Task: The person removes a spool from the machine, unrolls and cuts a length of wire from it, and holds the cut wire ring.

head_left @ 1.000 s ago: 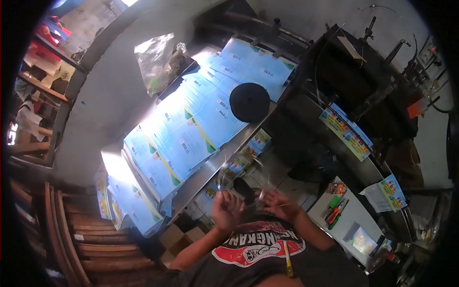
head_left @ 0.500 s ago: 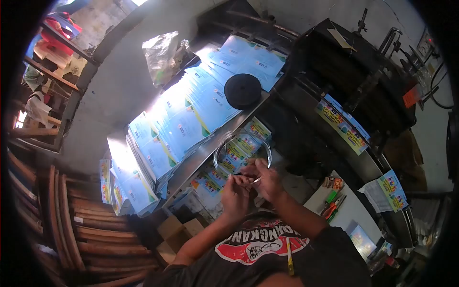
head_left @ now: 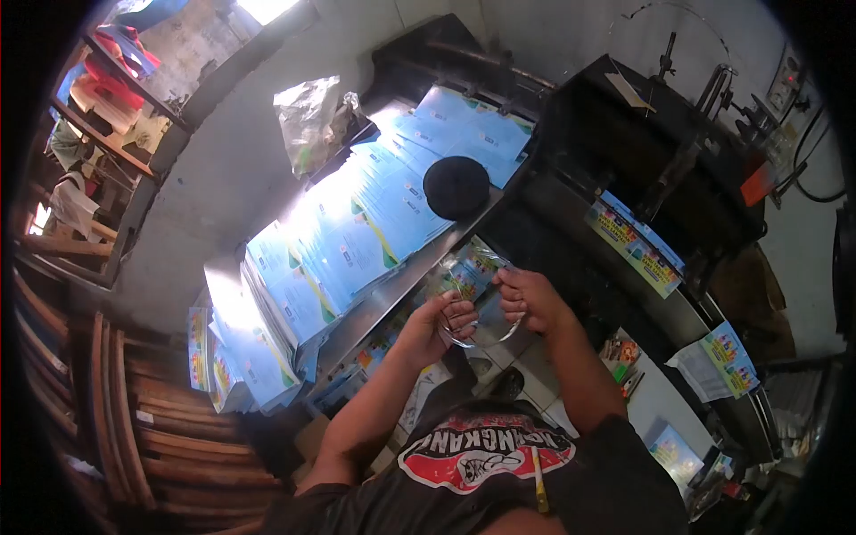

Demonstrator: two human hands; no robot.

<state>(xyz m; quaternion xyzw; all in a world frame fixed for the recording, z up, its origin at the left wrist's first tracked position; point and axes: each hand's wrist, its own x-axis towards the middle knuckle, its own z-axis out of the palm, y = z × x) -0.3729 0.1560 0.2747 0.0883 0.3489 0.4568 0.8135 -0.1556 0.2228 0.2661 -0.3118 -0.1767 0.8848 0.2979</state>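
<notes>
A loose coil of thin shiny wire [head_left: 489, 343] hangs in front of my chest, held between both hands. My left hand [head_left: 437, 328] has its fingers curled around the left side of the loop. On the opposite side, my right hand [head_left: 528, 300] pinches the wire near the top right, fingers folded in. Through the ring, colourful printed sheets [head_left: 473, 275] show below. Just beyond my hands runs the metal edge of a sloping bench [head_left: 412, 287].
Overlapping blue printed covers [head_left: 357, 259] fill the bench, with a black round disc [head_left: 456, 188] on them. A dark machine [head_left: 660, 134] stands at right. Wooden slats [head_left: 196, 437] lie lower left. A clear plastic bag [head_left: 306, 125] is against the wall.
My hands have moved apart, the right one outward and up, the left one slightly up. The wire loop has shifted lower and now spans between them.
</notes>
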